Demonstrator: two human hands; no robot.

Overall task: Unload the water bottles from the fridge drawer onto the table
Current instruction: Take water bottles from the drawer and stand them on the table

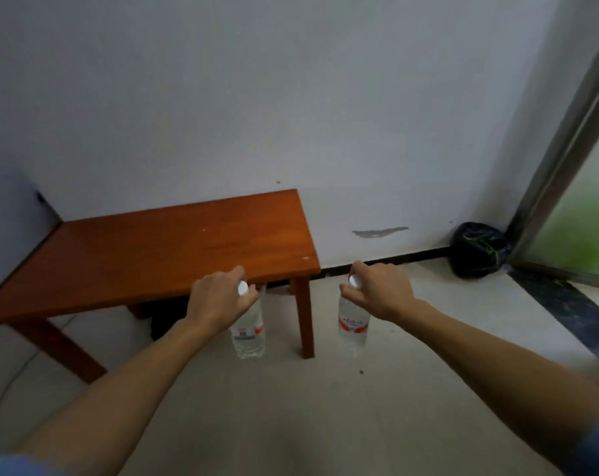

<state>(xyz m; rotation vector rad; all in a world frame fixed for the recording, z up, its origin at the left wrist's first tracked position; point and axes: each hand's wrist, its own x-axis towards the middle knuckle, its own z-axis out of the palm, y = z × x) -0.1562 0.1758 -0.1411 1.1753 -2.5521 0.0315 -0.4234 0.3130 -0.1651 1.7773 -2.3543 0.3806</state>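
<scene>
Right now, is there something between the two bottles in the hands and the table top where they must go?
Nothing visible. The left hand and right hand each hold a water bottle by its neck, left bottle, right bottle, in front of the wooden table. No object shows on its top.

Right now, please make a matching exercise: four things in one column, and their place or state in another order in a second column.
1. left bottle
2. right bottle
3. table
4. black bag

a. in the corner on the floor
b. bare wooden top
c. held by the neck in the right hand
d. held by the neck in the left hand

Pairs: 1-d, 2-c, 3-b, 4-a
</scene>
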